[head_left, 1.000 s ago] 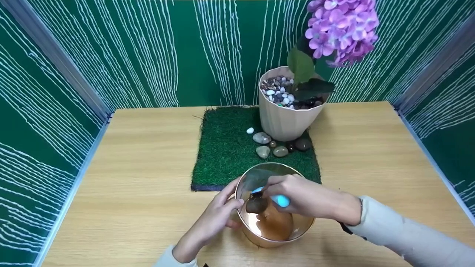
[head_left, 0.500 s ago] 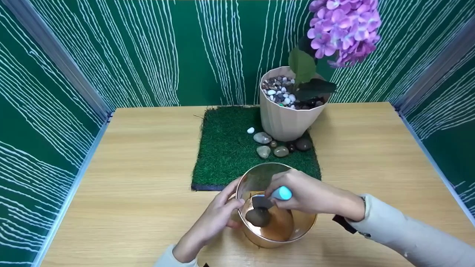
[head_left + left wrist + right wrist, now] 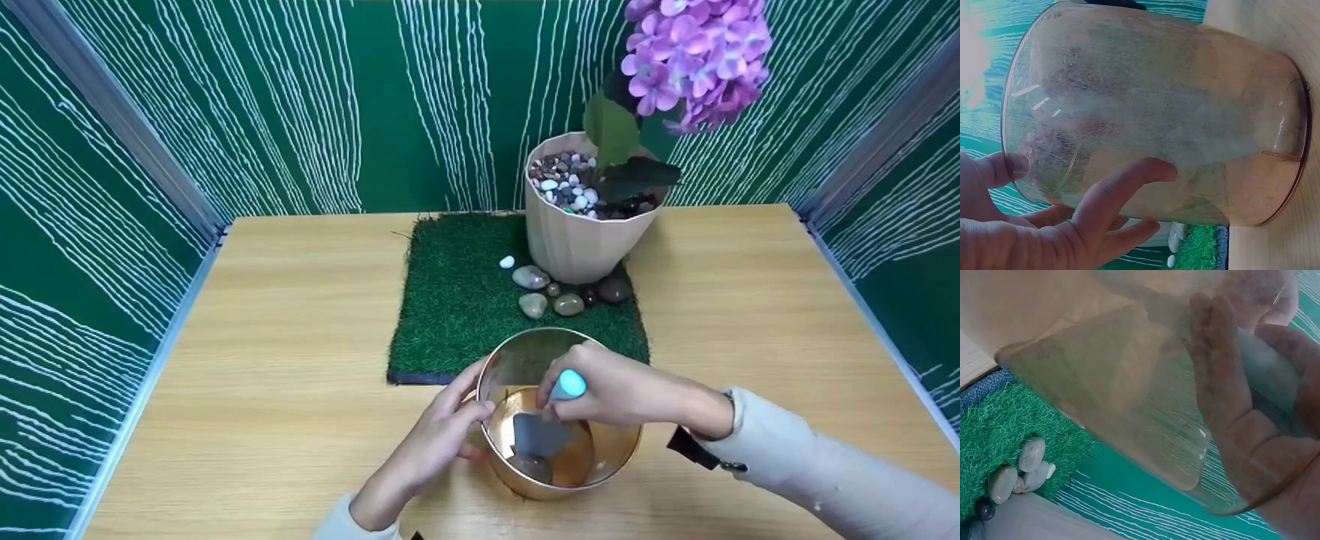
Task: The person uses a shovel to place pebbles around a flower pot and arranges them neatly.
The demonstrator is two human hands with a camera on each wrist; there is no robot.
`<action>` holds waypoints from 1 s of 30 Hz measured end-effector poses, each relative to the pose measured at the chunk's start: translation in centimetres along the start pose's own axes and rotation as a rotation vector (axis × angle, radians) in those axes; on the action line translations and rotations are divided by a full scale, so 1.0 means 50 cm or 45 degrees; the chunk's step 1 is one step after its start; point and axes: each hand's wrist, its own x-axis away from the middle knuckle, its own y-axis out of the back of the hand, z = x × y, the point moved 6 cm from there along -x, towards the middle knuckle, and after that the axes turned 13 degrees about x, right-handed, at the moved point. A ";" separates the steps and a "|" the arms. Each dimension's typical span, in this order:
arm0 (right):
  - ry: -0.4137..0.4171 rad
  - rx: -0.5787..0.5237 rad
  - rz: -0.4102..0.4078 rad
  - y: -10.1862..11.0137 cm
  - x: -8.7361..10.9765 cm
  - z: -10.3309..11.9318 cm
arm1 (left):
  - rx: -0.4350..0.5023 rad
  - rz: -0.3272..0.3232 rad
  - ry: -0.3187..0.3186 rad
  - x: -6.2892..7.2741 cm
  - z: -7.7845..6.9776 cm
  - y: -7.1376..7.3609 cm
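Observation:
A clear, amber-tinted bin [image 3: 621,444] stands upright on the table in front of the grass mat. My left hand [image 3: 448,424] holds it at the left, thumb at the rim and fingers along the outer wall [image 3: 1185,107]. Inside its mouth, my right hand [image 3: 611,386] grips the light blue handle [image 3: 571,384] of a tool with a flat grey blade-like head [image 3: 541,433] pointing down. Below the head, near the bin's bottom, lies a dark rounded shape [image 3: 529,468]; I cannot tell whether it belongs to the tool. The handle [image 3: 1266,368] shows through the wall in the right wrist view.
Behind the bin, a green artificial grass mat [image 3: 457,315] lies on the wooden table [image 3: 300,330]. On it stand a cream pot [image 3: 581,244] with a purple flower [image 3: 697,64] and several smooth stones [image 3: 532,305]. Green walls [image 3: 390,112] with white lines enclose the back and sides.
My right hand has tilted the tool so the handle stands more upright; its grey head and the dark rounded shape have gone lower in the bin. My left hand keeps its hold.

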 end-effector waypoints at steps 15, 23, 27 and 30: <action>-0.092 -0.148 0.053 0.002 -0.013 -0.011 | 0.011 -0.013 -0.003 0.003 0.000 -0.003; -0.106 -0.201 0.101 -0.011 -0.015 -0.011 | 0.015 -0.016 -0.011 0.004 -0.001 -0.003; -0.087 -0.176 0.104 -0.018 -0.016 -0.009 | 0.005 -0.024 -0.005 0.005 -0.001 -0.003; -0.069 -0.174 0.095 -0.018 -0.015 -0.008 | 0.008 -0.023 -0.004 0.005 -0.001 -0.003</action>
